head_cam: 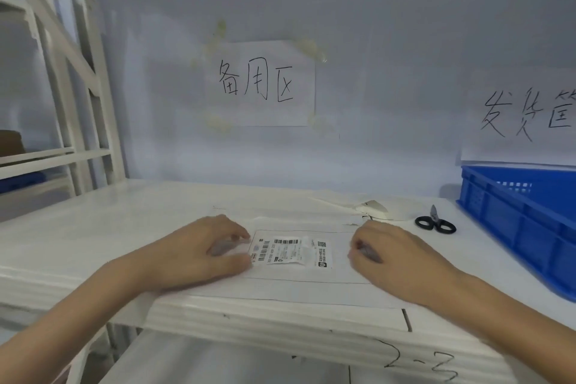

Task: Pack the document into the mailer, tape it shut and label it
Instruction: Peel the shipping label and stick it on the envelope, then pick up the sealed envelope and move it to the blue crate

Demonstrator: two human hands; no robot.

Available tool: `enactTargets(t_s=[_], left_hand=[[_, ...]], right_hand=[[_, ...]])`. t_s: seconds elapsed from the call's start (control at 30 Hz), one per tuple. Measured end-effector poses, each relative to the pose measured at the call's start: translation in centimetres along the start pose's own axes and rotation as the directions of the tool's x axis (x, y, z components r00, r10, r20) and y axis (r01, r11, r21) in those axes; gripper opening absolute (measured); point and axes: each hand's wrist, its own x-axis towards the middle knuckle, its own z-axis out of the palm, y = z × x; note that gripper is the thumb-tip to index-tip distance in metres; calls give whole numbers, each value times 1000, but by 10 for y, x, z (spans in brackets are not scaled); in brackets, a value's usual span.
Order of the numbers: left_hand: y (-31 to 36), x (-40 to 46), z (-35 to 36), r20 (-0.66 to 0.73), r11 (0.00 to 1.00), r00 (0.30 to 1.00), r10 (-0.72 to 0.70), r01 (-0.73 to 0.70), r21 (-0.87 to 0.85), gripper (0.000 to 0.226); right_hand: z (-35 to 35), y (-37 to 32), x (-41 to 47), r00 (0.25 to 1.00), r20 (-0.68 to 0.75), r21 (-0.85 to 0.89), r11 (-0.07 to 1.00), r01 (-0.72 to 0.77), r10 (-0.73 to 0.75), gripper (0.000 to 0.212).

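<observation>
A white mailer [299, 287] lies flat on the white shelf near its front edge. A shipping label [293, 251] with barcodes sits on the mailer's middle. My left hand [205, 251] rests on the mailer at the label's left edge, fingers curled down onto it. My right hand [389, 254] rests on the mailer to the right of the label, fingers curled under, a short gap between them and the label. Neither hand lifts anything. The document is not visible.
Black-handled scissors [435, 223] lie at the right, behind my right hand. A blue plastic crate [511, 221] stands at the far right. A crumpled scrap of white backing paper [371, 209] lies behind the mailer. Paper signs hang on the back wall.
</observation>
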Motion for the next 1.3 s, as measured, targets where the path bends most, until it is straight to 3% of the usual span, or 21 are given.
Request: enactTargets(t_s=[0.17, 0.3, 0.47, 0.6, 0.67, 0.73, 0.8, 0.87, 0.93, 1.2, 1.3], left_hand=[[55, -35, 28, 159, 978, 977, 145, -165, 124, 97], [64, -27, 40, 74, 955, 982, 172, -185, 233, 90], [58, -28, 40, 60, 929, 975, 213, -221, 296, 82], [56, -30, 32, 84, 932, 974, 210, -225, 283, 73], [54, -29, 25, 77, 944, 974, 214, -226, 239, 63], [55, -27, 16, 25, 963, 980, 196, -198, 184, 53], [56, -24, 12, 68, 971, 988, 138, -148, 188, 62], [56, -25, 16, 194, 976, 978, 70, -107, 191, 87], [56, -28, 24, 250, 981, 968, 29, -75, 178, 95], [50, -23, 20, 251, 981, 965, 72, -115, 158, 86], [45, -20, 17, 189, 995, 979, 76, -86, 49, 74]], right_hand=[[-1, 3, -1, 991, -43, -11, 992, -130, 129, 21], [-1, 6, 4, 984, -48, 129, 978, -162, 169, 16], [1, 17, 7, 976, -23, 441, 879, -183, 215, 22], [1, 23, 13, 972, -9, 550, 813, -191, 235, 20], [0, 26, 19, 963, 1, 637, 743, -207, 268, 21], [-5, 28, 25, 945, 55, 760, 601, -249, 322, 20], [-9, 27, 28, 926, 127, 828, 476, -297, 356, 21], [-10, 29, 29, 913, 164, 846, 422, -325, 374, 21], [-8, 31, 30, 909, 177, 869, 374, -325, 378, 18], [-10, 32, 31, 903, 224, 945, 145, -293, 366, 12], [-9, 34, 34, 897, 242, 951, 91, -294, 370, 10]])
